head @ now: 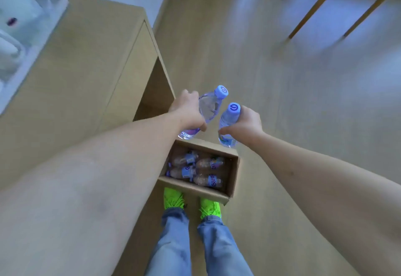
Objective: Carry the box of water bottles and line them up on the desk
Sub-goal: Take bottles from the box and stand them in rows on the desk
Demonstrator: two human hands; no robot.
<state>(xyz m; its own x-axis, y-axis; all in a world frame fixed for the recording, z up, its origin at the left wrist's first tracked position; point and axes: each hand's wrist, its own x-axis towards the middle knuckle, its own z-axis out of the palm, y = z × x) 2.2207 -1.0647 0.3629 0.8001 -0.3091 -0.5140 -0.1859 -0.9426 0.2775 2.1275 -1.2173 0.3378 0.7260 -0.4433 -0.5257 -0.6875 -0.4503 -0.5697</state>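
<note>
Desk [71, 84] left of floor box [233, 167], chair legs [314, 8] beyond.

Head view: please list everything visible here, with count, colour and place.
Clear plastic water bottles with blue caps, held: two, one in the left grip, one in the right grip.
Brown cardboard box: one, open, on the floor by the feet.
Clear bottles lying in the box: at least four.
Light wooden desk: one, left.
Wooden chair legs: upper right, blurred.
Green shoes: two, bottom centre.
Left hand, right hand: one each.
</note>
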